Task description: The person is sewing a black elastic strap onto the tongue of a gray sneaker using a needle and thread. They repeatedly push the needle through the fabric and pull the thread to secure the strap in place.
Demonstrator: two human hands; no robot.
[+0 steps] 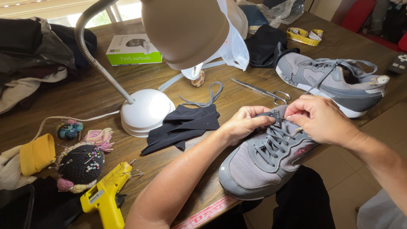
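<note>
Grey sneaker (263, 163) lies at the near edge of the wooden desk (106, 91), toe toward the person, partly over the edge. Left hand (243, 123) is closed on the tongue area at the top of the laces, fingers curled and pressing the upper. Right hand (316, 116) is pinched shut at the same spot on the shoe's collar, thumb and forefinger together on something too small to make out. The two hands nearly touch.

Second grey sneaker (335, 80) rests on its sole farther back to the right, laces loose. Scissors (265, 91) lie between the two shoes. Black cloth (186, 125) sits just left of the left hand, beside the white lamp base (146, 112). Yellow glue gun (104, 197) and a black pincushion (82, 165) at near left. Yellow tape measure (303, 36) at far back.
</note>
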